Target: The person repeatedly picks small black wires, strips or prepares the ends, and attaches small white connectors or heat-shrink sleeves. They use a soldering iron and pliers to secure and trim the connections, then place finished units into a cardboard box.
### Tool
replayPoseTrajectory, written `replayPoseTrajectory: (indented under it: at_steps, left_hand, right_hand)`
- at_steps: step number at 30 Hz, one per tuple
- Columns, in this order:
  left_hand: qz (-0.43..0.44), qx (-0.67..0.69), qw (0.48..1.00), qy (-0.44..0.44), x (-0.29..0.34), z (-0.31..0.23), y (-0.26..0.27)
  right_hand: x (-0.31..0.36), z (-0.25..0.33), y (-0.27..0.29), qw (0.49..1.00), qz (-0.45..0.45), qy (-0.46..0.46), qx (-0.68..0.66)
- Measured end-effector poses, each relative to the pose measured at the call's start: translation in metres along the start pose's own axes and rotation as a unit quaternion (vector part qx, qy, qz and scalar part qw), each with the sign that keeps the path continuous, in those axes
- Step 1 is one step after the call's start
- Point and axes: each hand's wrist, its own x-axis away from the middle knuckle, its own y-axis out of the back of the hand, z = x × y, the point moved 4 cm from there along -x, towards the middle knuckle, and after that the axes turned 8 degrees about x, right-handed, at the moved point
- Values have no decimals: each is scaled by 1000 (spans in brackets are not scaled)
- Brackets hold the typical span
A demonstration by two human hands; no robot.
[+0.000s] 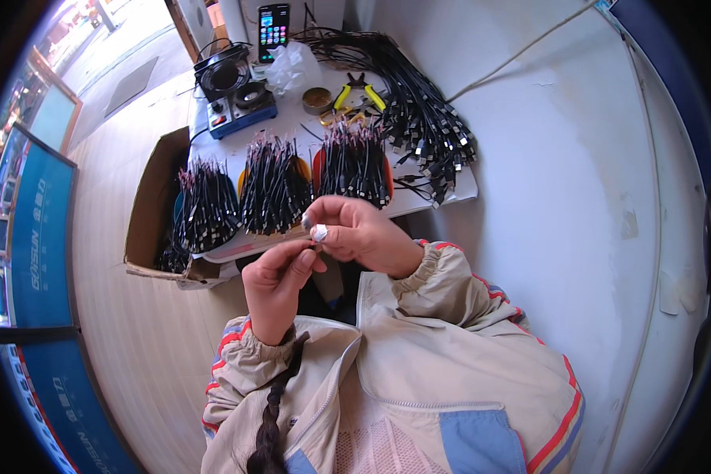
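In front of my chest, over the near edge of the white table (442,192), my two hands come together with their fingertips almost touching. My left hand (275,283) is closed in a pinch, thumb against forefinger. Bits of something thin and reddish show at its fingertips, too small to name. My right hand (367,235) is closed as well, with white wrapping (319,233) round a fingertip; what it grips is hidden. Just beyond them lie three bundles of short black cables with bare pinkish wire ends: a left one (207,207), a middle one (272,193) and a right one (351,166).
Long black cables with plugs (426,130) heap at the back right. Behind the bundles are yellow-handled pliers (378,96), a round tin (317,100), a blue device (249,114), a plastic bag (294,69) and a phone (273,31). A cardboard box (146,213) stands left of the table.
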Motion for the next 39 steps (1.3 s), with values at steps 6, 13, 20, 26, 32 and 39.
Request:
replayPoseTrajectory:
  at_steps: [6, 13, 20, 26, 32, 39]
  left_hand:
    - [-11, 67, 997, 31, -14, 20, -3]
    - [-18, 110, 993, 46, -28, 28, -6]
    - [-32, 128, 990, 44, -28, 32, -1]
    - [-62, 248, 966, 33, -36, 29, -8]
    - [-40, 312, 949, 20, -38, 17, -27]
    - [-10, 270, 963, -1, -30, 13, -35]
  right_hand:
    - [-5, -13, 53, 994, -84, 13, 65]
    - [-19, 21, 127, 654, -437, 39, 617]
    - [-25, 19, 124, 676, -470, 59, 565]
    - [3, 21, 60, 888, -292, 159, 318]
    - [27, 0, 6, 933, -204, 157, 252]
    - [39, 1, 0, 901, -211, 143, 351]
